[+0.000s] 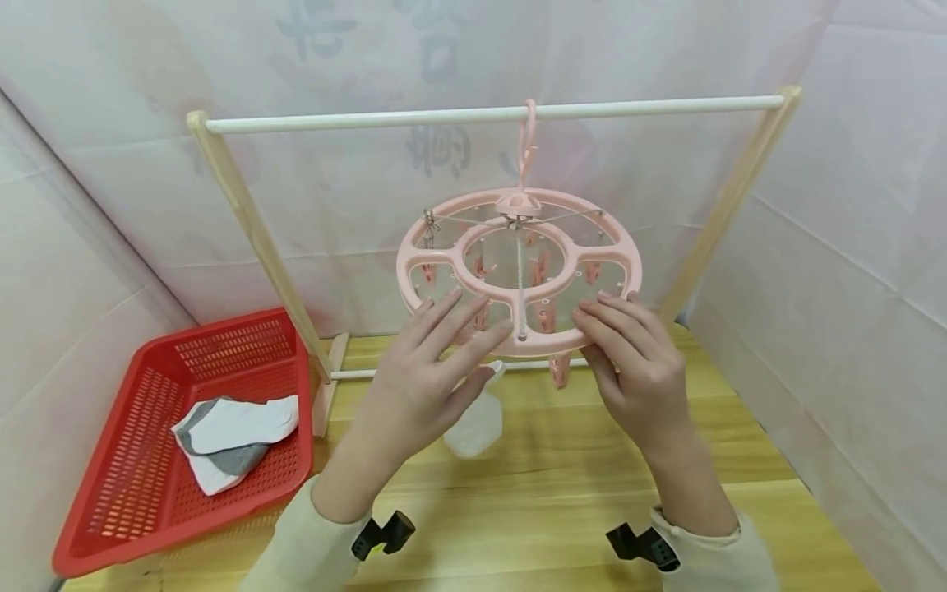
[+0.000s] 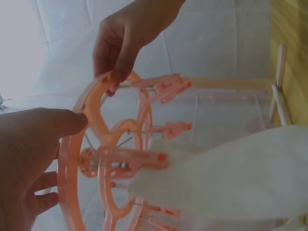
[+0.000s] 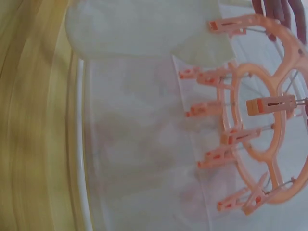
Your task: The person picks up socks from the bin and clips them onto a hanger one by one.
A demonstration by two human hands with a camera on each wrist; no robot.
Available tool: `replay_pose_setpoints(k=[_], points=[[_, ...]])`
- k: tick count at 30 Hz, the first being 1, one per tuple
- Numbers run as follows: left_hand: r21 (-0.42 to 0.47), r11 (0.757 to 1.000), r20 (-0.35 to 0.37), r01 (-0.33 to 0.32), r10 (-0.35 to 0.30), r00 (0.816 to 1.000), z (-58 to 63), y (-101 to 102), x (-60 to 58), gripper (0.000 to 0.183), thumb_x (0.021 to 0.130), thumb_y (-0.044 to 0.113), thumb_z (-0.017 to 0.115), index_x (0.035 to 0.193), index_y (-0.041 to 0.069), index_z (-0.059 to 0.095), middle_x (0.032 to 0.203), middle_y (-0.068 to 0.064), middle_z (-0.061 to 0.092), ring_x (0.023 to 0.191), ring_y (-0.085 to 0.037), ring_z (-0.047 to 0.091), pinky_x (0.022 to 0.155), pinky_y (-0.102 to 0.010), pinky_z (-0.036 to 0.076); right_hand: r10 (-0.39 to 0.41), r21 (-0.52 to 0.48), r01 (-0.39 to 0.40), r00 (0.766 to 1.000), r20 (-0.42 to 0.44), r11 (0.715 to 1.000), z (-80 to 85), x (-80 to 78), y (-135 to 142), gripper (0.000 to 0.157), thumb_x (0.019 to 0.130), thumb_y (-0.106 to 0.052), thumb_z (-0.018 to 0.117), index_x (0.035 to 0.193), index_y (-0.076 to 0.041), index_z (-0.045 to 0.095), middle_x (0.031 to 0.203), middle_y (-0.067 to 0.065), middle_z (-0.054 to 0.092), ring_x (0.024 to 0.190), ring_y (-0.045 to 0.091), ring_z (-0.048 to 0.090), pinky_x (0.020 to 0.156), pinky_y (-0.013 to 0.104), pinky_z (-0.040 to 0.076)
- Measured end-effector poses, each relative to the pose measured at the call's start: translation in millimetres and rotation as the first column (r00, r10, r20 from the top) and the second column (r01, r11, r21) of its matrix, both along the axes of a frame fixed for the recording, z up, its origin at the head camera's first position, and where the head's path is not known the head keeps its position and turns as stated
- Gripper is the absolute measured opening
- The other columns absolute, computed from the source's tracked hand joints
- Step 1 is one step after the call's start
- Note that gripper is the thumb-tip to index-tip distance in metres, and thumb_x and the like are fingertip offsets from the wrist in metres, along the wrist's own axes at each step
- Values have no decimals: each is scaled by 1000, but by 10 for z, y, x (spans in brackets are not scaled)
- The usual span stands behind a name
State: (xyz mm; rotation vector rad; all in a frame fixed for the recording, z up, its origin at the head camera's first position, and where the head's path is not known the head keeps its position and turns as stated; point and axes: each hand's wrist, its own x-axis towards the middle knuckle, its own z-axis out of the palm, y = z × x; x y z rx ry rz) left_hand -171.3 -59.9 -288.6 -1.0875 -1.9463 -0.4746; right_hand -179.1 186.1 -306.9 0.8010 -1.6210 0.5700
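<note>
Two hands are on the hanger (image 1: 555,342). Left hand (image 1: 436,370) pinches the near-left rim, fingers nearly straight over its top, thumb tip against the edge. Right hand (image 1: 636,370) grasps the near-right rim between thumb and fingers. Clips (image 1: 560,370) dangle below both sets of fingers. Under the left fingers, a white cloth (image 1: 473,427) hangs clipped to the hanger. Above and beyond the fingertips, the hook (image 1: 529,131) sits over the bar (image 1: 355,120). Left of the left fingers and lower: basket (image 1: 240,349), white-and-grey socks (image 1: 237,427) lying inside. Table (image 1: 533,493) beneath both hands.
</note>
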Motion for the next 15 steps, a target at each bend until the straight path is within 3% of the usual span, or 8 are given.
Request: replay_pose_setpoints(k=[10,15], points=[[-5,998,-30,-65,65,997,33,140,61,45,86,11,63,127,26,55,136,-10,47,130,-29,36,102,-50,32,-3,-90,1,1000,-29,996,11,128,-272,18,86,-15,64,93,0,72,96,14,68,95,38,59,93,49,41],[-44,994,-34,-103,102,994,-19,141,24,60,81,-5,61,130,28,52,139,-8,43,130,-29,36,103,-51,30,7,-113,-11,999,-34,994,28,159,-357,15,84,-10,65,94,-1,72,95,14,68,96,36,59,89,46,44]])
